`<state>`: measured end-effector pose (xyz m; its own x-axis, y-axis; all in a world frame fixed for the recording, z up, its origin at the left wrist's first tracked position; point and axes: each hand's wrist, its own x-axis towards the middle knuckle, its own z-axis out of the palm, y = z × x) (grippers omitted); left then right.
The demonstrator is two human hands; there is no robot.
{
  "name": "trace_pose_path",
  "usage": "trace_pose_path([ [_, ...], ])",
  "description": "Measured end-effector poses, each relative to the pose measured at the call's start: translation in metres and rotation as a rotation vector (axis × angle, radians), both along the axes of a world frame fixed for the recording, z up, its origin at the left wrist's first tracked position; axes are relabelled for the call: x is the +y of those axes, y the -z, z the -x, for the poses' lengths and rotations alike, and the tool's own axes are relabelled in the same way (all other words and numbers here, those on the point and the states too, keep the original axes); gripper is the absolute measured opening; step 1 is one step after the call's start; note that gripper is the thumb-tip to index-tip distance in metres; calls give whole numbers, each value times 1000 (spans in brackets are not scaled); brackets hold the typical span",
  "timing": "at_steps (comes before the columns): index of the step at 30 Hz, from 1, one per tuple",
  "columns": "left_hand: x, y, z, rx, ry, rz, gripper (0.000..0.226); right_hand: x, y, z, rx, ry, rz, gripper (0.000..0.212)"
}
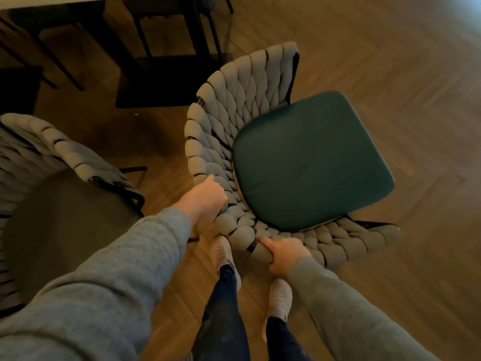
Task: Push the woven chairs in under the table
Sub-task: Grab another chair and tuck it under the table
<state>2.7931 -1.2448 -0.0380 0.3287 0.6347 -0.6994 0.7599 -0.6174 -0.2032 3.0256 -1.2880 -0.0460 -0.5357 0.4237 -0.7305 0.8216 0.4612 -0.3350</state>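
A grey woven chair [234,105] with a dark green seat cushion [312,162] stands on the wooden floor in the middle of the view, its seat pointing right, away from the table. My left hand [208,199] grips the curved woven backrest rim on the left side. My right hand [282,254] grips the same rim nearer to me, fingers curled round the padded edge. A second woven chair [52,142] stands at the left. The table [52,0] shows as a pale edge at the top left, with its black legs [192,24] below.
My two feet in pale shoes [221,254] stand just behind the chair's back. More dark chair legs [216,29] are under the table at the top. Herringbone wooden floor [403,61] stretches to the right.
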Motion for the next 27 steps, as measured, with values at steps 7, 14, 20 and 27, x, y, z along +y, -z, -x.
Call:
trace_pose_path([
  [7, 10, -8, 4, -33, -152, 5, 17, 36, 0, -2, 15, -14, -21, 64],
  [14, -6, -2, 8, -32, -299, 30, 16, 51, 1, -1, 20, -100, -39, 61],
  [20, -49, -6, -7, -58, -493, 21, 20, 53, 8, -11, 9, -235, -62, 55],
  [27, -90, -3, -64, -116, -718, 15, 21, 52, 8, -45, -144, -354, -131, 52],
])
